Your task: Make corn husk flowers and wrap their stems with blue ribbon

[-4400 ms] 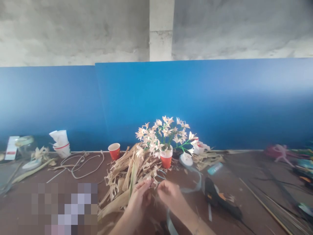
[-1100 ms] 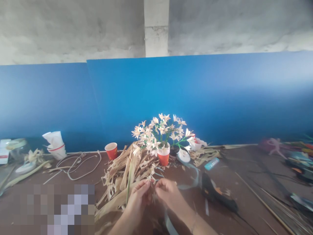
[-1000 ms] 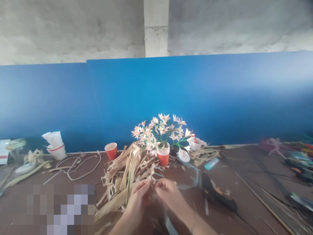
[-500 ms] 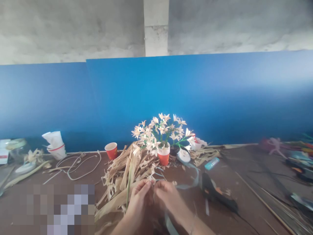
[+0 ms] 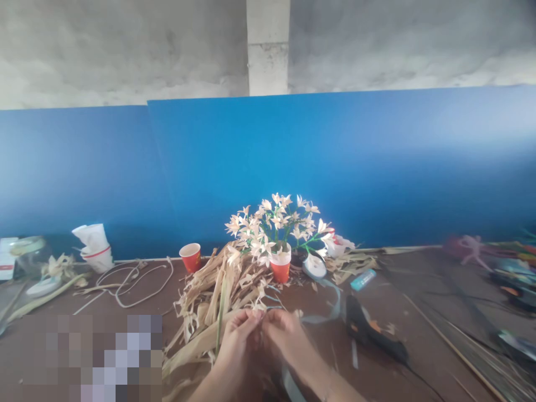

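Observation:
My left hand (image 5: 242, 334) and my right hand (image 5: 283, 334) meet fingertip to fingertip above the brown table. Both are closed in a pinch, and what lies between the fingers is too small and hidden to name. Pale petal-like tips (image 5: 259, 306) show just beyond my fingertips; I cannot tell whether they are held. A heap of dry corn husks (image 5: 218, 285) lies by my left hand. Behind my hands, a red-and-white paper cup (image 5: 280, 272) holds a bunch of cream husk flowers (image 5: 274, 223) on green stems. Pale blue ribbon (image 5: 291, 385) runs beneath my right wrist.
Right of my hands lie a black glue gun (image 5: 372, 332) with its cord and a teal box (image 5: 363, 280). A ribbon roll (image 5: 315, 268) sits by the flowers. Farther left are a red cup (image 5: 191, 258), a white cable (image 5: 125, 293) and stacked white cups (image 5: 97, 254). Thin sticks (image 5: 456, 346) lie at right.
My right hand has shifted slightly left, bringing the fingertips of both hands closer together. The objects on the table stay where they were.

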A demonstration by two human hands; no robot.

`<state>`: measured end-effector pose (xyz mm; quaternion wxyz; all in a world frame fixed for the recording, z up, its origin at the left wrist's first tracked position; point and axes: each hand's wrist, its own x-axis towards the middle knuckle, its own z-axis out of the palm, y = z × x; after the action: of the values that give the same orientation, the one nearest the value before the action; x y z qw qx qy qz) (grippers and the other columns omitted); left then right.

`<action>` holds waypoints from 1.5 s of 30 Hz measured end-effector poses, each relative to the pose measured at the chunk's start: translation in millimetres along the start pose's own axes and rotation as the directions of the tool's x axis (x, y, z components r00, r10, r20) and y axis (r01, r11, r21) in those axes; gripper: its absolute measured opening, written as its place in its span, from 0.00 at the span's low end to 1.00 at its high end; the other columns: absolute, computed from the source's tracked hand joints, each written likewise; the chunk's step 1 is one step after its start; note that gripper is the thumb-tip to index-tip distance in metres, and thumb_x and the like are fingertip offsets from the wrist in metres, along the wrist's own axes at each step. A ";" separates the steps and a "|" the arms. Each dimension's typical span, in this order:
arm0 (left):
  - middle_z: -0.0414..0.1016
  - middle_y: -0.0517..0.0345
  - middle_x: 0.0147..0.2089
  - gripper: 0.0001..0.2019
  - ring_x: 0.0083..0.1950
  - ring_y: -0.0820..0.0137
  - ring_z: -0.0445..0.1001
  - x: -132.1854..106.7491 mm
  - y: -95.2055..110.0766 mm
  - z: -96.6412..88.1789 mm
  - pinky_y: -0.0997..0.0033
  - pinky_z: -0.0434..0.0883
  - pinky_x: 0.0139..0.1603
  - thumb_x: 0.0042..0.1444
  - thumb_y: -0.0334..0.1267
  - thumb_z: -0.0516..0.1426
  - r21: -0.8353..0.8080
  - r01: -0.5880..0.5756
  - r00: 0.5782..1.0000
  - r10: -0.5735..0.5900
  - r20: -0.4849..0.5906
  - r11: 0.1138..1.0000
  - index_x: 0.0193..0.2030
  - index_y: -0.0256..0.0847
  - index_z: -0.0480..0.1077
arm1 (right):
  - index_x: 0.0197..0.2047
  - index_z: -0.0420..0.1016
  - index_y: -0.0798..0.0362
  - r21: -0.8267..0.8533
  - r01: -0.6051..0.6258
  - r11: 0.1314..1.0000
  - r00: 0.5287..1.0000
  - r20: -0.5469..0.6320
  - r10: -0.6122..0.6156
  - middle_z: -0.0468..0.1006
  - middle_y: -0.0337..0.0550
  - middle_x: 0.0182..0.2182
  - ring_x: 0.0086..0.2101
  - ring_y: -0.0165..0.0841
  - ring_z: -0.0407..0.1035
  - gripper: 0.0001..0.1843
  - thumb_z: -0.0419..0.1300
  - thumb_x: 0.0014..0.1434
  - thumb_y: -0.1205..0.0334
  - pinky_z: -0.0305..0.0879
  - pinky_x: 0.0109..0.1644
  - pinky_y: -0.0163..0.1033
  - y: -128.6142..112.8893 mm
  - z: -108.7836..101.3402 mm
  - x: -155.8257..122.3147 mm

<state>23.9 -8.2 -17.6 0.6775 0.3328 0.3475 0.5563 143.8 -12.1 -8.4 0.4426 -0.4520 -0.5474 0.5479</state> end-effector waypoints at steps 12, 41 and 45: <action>0.62 0.65 0.14 0.17 0.16 0.79 0.57 1.3 2.2 -2.8 0.77 0.53 0.19 0.41 0.48 0.66 0.040 -0.018 0.999 0.020 -0.043 0.999 0.21 0.36 0.69 | 0.25 0.69 0.54 -0.029 -0.034 0.999 0.999 -0.032 0.033 0.72 0.35 0.17 0.18 0.26 0.62 0.11 0.58 0.51 0.56 0.54 0.22 0.30 3.6 -2.9 5.3; 0.53 0.72 0.11 0.20 0.14 0.84 0.46 -2.9 3.4 1.4 0.80 0.45 0.16 0.38 0.50 0.67 -0.052 0.092 0.994 -0.095 -0.055 0.994 0.26 0.34 0.72 | 0.21 0.70 0.55 -0.205 -0.020 0.978 1.000 -0.024 0.015 0.74 0.37 0.17 0.17 0.27 0.62 0.10 0.60 0.50 0.60 0.56 0.22 0.31 -4.9 -3.7 2.9; 0.53 0.73 0.12 0.19 0.13 0.85 0.44 -1.0 3.2 -2.3 0.80 0.43 0.16 0.40 0.51 0.66 -0.009 0.053 0.997 -0.053 -0.061 0.999 0.28 0.34 0.72 | 0.21 0.71 0.56 -0.174 -0.062 0.983 0.997 0.042 0.070 0.74 0.37 0.16 0.15 0.25 0.60 0.10 0.62 0.49 0.59 0.54 0.20 0.30 -5.1 -5.9 1.9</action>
<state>20.2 -8.6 -16.0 0.6822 0.3040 0.3748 0.5493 149.1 -9.0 -3.2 0.3702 -0.4933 -0.5879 0.5234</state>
